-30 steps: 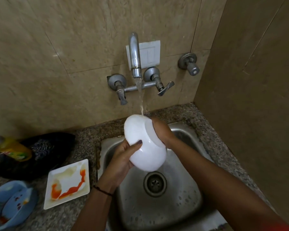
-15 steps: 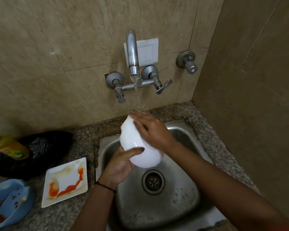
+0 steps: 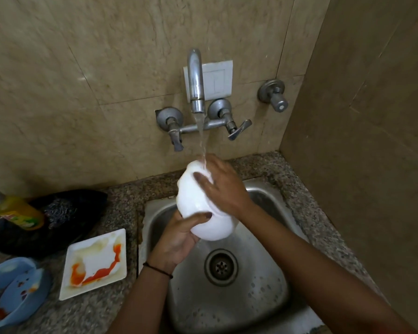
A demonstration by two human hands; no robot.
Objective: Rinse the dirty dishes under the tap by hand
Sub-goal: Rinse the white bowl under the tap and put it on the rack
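A white bowl [image 3: 193, 196] hangs tilted over the steel sink [image 3: 273, 300], right under the running tap [image 3: 196, 80]. My left hand [image 3: 179, 235] grips the bowl from below, thumb on its outer wall. My right hand [image 3: 223, 186] lies flat over the bowl's upper side with fingers spread, and the water stream lands on the bowl's top edge by its fingers. A white square plate [image 3: 94, 261] smeared with orange sauce lies on the counter left of the sink. Blue dishes [image 3: 12, 290] with food stains sit at the lower left.
A yellow soap bottle [image 3: 15, 213] lies on a dark cloth or bag [image 3: 65, 213] on the granite counter [image 3: 121, 307]. Two tap handles [image 3: 237, 131] flank the spout; a separate valve [image 3: 274, 95] sits to the right. A tiled wall [image 3: 360, 141] closes in the right side.
My right hand has moved from behind the bowl's rim to lie over its upper outer side, and the bowl has tilted and risen closer to the stream. My left hand keeps its grip.
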